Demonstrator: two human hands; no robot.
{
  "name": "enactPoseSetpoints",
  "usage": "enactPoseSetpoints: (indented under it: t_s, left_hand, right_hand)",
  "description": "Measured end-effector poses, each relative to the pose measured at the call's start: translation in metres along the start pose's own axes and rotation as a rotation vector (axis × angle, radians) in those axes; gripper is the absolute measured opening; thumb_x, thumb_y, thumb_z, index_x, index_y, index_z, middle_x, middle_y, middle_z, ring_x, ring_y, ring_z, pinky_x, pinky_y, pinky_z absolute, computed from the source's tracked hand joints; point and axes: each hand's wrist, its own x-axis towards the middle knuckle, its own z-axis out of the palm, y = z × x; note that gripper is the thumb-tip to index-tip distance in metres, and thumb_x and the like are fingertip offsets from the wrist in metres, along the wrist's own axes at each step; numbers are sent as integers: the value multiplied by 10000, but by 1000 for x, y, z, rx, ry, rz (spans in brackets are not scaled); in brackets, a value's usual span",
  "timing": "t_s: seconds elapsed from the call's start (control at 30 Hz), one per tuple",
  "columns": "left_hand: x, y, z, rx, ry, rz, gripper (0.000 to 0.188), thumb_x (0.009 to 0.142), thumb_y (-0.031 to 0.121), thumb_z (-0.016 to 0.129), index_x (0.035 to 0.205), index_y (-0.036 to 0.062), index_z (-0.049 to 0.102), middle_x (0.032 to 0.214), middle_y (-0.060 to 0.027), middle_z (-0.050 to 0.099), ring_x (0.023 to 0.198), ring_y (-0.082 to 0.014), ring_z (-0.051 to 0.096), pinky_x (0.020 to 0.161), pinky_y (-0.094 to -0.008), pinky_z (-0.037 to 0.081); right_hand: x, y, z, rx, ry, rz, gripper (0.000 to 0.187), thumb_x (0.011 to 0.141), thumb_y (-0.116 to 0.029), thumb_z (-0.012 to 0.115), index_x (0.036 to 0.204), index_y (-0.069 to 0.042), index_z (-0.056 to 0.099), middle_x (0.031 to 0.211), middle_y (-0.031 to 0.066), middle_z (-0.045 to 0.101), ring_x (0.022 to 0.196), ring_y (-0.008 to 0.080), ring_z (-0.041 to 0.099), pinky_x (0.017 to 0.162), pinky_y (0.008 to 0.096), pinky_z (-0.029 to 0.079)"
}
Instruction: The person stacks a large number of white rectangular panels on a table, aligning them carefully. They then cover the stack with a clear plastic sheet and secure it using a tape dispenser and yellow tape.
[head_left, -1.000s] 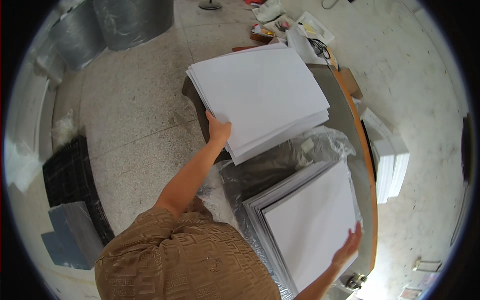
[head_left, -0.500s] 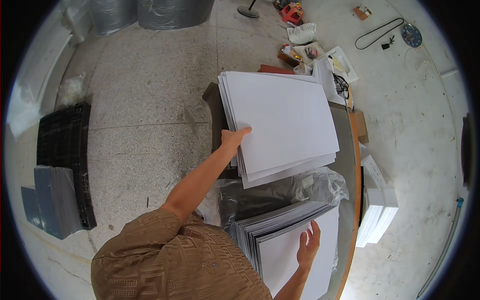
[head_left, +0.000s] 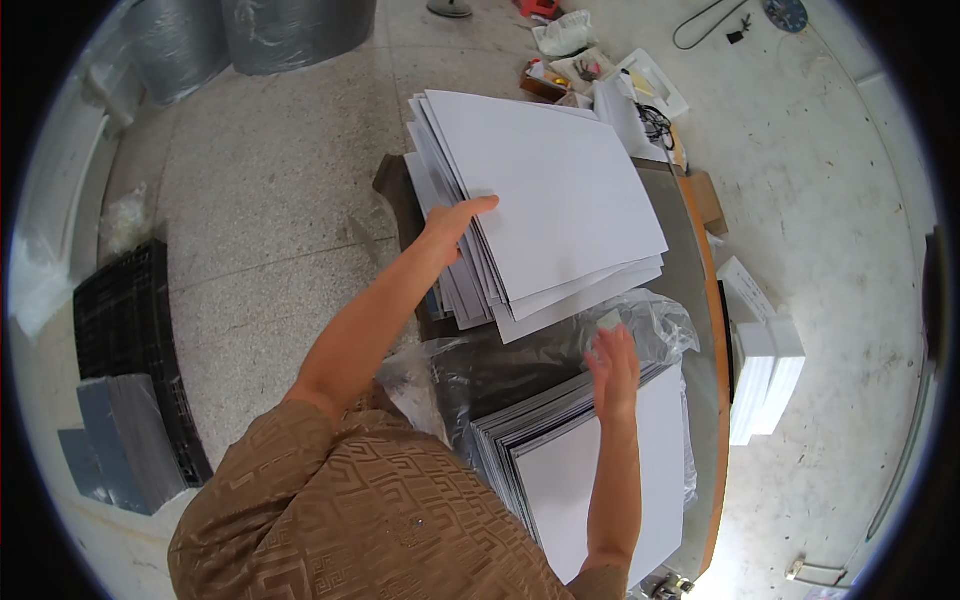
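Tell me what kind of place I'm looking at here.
Probably a small workshop or packing area. A worktable holds a fanned stack of white sheets and a second stack in clear plastic wrap; grey wrapped rolls stand on the speckled floor.

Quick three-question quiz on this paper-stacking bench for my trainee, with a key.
1. True or false: the left hand rests on the fanned stack of white sheets.
2. What does the right hand touch?
A. the black crate
B. the lower stack of sheets
C. the cable
3. What lies crumpled around the lower stack?

Key: 1 true; 2 B; 3 clear plastic wrap.
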Motion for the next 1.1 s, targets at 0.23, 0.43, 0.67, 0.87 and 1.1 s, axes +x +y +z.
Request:
enactPoseSetpoints:
  t_s: [0.23,0.43,0.67,0.87,1.1]
  left_hand:
    - [-25,35,14,94,-180,34,924,640,357,782,1346,-29,328,1347,-208,391,1245,-342,388,980,-502,294]
    - [2,6,-3,-105,-171,114,996,640,316,778,1379,-20,201,1328,-200,392,1208,-343,427,977,-517,325]
    - [32,-38,-14,-384,-317,220,759,736,238,697,1338,-13,309,1242,-171,469,1161,-295,476,973,-426,409]
    - [-2,-53,-17,-427,-389,309,633,810,330,605,1303,-11,401,1257,-130,496,1172,-264,478,971,-397,404]
    - [-84,-45,-16,-382,-419,403,630,809,361,573,1294,-8,412,1198,-131,519,1109,-268,518,908,-404,449]
  right_hand:
    - [147,23,15,746,123,325,911,722,-715,579,1371,-101,400,1388,135,423,1260,360,394,1036,606,255]
    - [170,70,22,650,-23,260,895,705,-696,637,1340,-100,433,1340,93,485,1202,286,480,1012,474,388]
    - [185,85,15,455,146,271,857,677,-576,737,1323,-88,457,1326,116,485,1066,241,566,830,374,493]
    - [130,25,27,357,287,119,760,715,-415,778,1272,-1,469,1225,160,531,1087,271,551,913,425,482]
    - [27,-27,32,479,303,-144,725,704,-375,807,1205,52,503,1092,160,583,955,245,592,805,402,521]
